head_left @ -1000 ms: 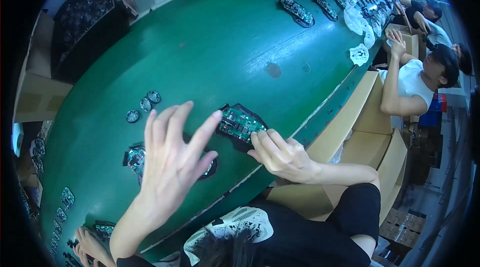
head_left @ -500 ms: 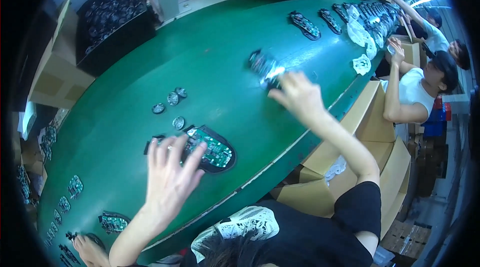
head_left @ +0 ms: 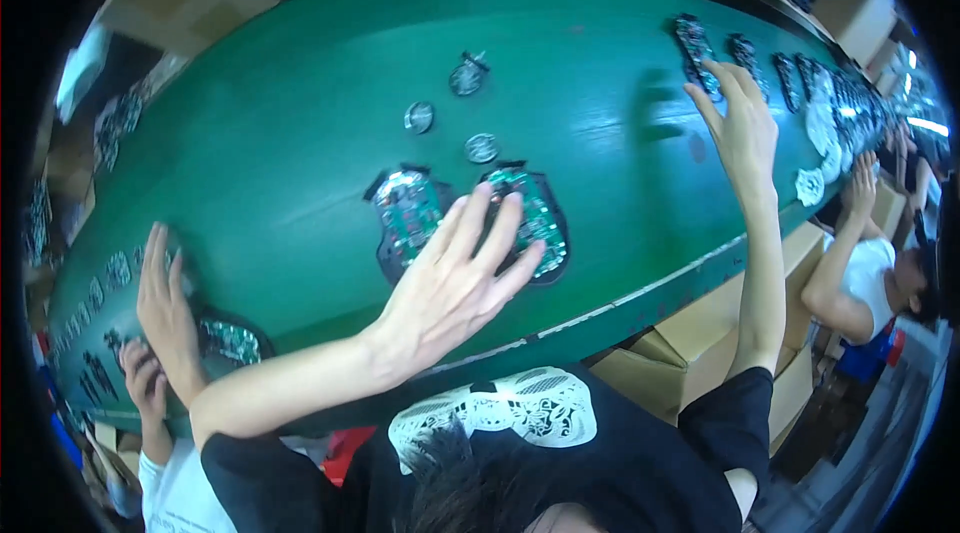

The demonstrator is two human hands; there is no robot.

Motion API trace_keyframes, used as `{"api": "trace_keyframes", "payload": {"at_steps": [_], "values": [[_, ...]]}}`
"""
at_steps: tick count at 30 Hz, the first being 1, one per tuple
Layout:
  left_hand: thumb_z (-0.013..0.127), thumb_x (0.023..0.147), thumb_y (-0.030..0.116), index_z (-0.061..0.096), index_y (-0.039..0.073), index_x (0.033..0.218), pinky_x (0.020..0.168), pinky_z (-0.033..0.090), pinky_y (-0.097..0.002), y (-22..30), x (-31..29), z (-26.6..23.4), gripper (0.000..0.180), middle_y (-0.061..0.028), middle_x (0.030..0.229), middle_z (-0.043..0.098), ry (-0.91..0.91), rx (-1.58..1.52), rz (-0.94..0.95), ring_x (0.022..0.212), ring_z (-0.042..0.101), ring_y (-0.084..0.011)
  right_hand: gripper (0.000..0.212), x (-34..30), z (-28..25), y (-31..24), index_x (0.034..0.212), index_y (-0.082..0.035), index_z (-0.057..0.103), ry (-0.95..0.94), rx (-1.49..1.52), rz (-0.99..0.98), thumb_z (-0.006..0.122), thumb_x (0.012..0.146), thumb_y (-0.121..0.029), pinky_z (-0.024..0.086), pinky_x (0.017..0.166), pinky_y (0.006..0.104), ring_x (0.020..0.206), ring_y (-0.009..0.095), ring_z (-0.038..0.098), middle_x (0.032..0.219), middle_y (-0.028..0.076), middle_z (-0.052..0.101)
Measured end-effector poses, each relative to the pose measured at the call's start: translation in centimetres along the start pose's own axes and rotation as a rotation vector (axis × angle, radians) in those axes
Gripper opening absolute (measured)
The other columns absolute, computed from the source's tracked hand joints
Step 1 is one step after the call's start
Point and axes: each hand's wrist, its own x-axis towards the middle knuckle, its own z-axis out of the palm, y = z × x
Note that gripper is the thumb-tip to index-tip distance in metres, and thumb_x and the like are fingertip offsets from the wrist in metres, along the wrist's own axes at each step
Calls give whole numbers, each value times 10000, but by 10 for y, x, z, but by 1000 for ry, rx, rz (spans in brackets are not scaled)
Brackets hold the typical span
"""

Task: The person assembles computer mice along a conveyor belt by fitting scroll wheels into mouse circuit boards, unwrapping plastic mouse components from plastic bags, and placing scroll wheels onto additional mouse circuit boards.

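My left hand (head_left: pixel 455 273) has its fingers spread over a black plastic housing with a green circuit board (head_left: pixel 545 233); fingertips rest on or just above the board, and part of it is hidden. A second housing with a circuit board (head_left: pixel 405 208) lies just left of it, partly behind the same hand. Beyond these are small round grey parts (head_left: pixel 481 148). Further right, my right hand (head_left: pixel 745 128) reaches out, thumb and fingers apart, beside a long dark housing with electronics (head_left: pixel 692 43). Whether it touches the housing is unclear.
The green work surface (head_left: pixel 300 133) has a raised near edge. More dark units (head_left: pixel 748 63) line up at the far right, beside white pieces (head_left: pixel 810 185). Open cartons (head_left: pixel 680 333) stand below. A co-worker's hands (head_left: pixel 168 318) work at the left, near another housing (head_left: pixel 232 341).
The view has turned and shifted. My right hand has moved right, away from a blurred dark unit it was beside. My left hand has stayed over the boards; two housings now show there.
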Motion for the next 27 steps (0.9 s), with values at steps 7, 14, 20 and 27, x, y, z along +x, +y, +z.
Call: {"api": "trace_keyframes", "payload": {"at_steps": [7,14,20,27], "values": [[613,845,149,563,173,1332,1114,399,-575,7,2,1,490,-226,1461,419,14,-73,14,1342,439,-443,435,33,11,-146,1254,-154,652,-99,544,-521,656,837,-29,579,807,426,1076,304,639,1219,110,611],[661,831,184,552,291,1396,1145,328,-590,12,-2,3,585,-228,1542,359,45,-61,-19,1400,375,-431,374,81,51,-152,1282,-128,649,-208,495,-623,647,908,-148,535,897,408,1045,330,652,1159,143,651],[814,705,251,501,315,1431,1147,328,-580,13,2,12,793,-262,1526,367,25,-17,-112,1385,407,-420,271,74,61,-162,1107,-32,689,95,711,-637,669,855,-132,570,760,423,864,327,687,1002,152,699],[772,759,285,486,303,1439,1129,336,-601,23,5,5,738,-248,1491,395,60,-1,-128,1345,433,-413,321,79,38,-209,1131,-82,732,-157,702,-521,674,914,-312,542,868,419,941,343,683,1089,142,688]]}}
